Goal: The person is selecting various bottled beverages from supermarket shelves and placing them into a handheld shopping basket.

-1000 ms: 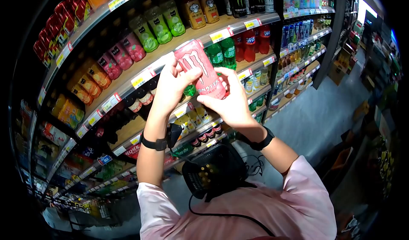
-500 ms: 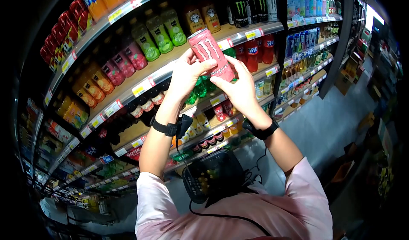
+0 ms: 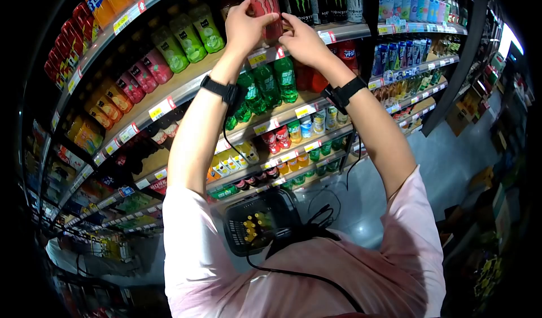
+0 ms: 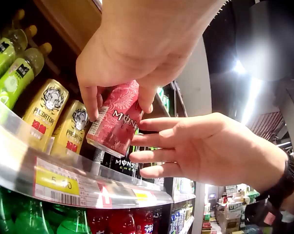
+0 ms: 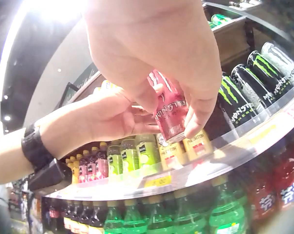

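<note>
Landmark: the can.

Nearest: left hand (image 3: 244, 29) is gripping the pink can (image 3: 263, 3), thumb on one side, fingers round the other. Right hand (image 3: 305, 42) is hovering at the can's right side, fingers apart and extended; cannot tell whether the tips are touching. The can is leaning slightly at the front of the shelf (image 4: 10, 158); cannot tell whether its base is resting on the board.

Step in hand, as judged: the can is being positioned at the shelf front. The next move is probably calling for a steady left grip, the base clearing the shelf lip and the neighbours, the right fingers guarding the side.

Writing: the can is showing a claw mark and MONSTER; the smaller line is blurring out. Just below the can, a price tag (image 4: 58, 184) is showing a 5, later digits unclear. Left of the can, gold cans (image 4: 46, 114) are reading PREDATOR. Behind and right of it, black cans (image 3: 299, 2) with green claws are reading MONSTER ENERGY; beyond these a white can (image 3: 354, 3) is standing. Below and right of the can, red bottles (image 5: 292, 180) are carrying 芬达. Farther left, lime bottles (image 5: 148, 151) are bearing labels too small for reading.
</note>
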Motion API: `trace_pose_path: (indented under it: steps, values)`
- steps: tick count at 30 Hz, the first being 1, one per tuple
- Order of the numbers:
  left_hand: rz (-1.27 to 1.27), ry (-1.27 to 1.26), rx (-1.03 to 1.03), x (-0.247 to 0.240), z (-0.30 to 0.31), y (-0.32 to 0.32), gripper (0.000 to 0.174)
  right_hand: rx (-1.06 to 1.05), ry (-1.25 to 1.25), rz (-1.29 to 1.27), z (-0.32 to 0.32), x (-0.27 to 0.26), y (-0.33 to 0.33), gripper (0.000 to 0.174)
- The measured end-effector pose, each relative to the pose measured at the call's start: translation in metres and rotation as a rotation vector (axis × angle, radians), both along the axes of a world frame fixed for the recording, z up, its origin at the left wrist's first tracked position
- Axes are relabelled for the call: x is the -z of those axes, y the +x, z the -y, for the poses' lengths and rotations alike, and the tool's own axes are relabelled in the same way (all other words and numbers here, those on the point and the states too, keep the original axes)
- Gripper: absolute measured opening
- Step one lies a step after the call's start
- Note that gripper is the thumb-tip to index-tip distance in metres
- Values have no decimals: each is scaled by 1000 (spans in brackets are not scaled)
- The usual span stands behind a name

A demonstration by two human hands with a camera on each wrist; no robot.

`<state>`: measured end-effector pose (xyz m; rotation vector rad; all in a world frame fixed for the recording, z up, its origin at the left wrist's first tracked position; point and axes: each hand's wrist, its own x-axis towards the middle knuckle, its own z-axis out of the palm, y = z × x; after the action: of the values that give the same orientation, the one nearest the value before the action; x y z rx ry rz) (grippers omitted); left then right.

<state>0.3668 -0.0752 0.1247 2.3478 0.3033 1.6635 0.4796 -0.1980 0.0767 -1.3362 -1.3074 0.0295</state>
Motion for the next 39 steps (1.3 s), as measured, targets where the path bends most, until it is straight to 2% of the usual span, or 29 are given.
trace_pose_path:
  steps: [1,3,4,5,7,8,9,12,13,20,22,25,31,34,35,37,38,39]
  values:
    - [0,-6,-7,0,-13,15,51,-35,10,-1,7,-2,4,67]
    - [-95,-113,-22,3,-30,36,54,175,-7,196,1,11,24,65]
    - [-129,-332,153,2,-23,37,56,173,-8,195,1,18,30,65]
    - [-129,-327,153,-1,-19,41,56,228,-10,277,0,23,35,65]
    - [-59,-186,-76,4,-36,64,55,298,8,382,-1,29,45,64]
    - [-5,-191,-130,8,-41,76,55,297,-1,397,-1,30,49,64]
    - [-77,-311,-88,1,-31,75,60,294,-9,414,-1,30,50,64]
    - [-27,-235,-194,10,-30,86,64,223,-55,347,2,33,50,66]
    - [-1,-272,-111,16,-22,87,65,199,-78,325,5,27,51,66]
    - [-22,-216,-148,22,-32,98,65,256,-14,517,5,47,59,64]
    - [-9,-205,-136,24,-30,97,65,278,-65,541,8,49,55,64]
    - [-48,-347,-67,25,-26,96,65,261,-85,549,11,48,55,64]
    - [-187,-187,-136,15,-22,84,71,223,-103,652,15,45,65,65]
    - [-213,-139,-182,11,-13,77,64,99,-162,630,18,37,68,66]
    - [-221,-221,-145,10,-12,78,61,88,-167,629,20,36,67,65]
    - [-207,-215,-154,8,-5,77,62,21,-251,622,28,34,64,64]
    - [-203,-239,-157,6,-1,77,61,36,-241,670,35,38,62,65]
    - [-177,-160,-227,8,-1,79,60,41,-217,718,31,39,58,65]
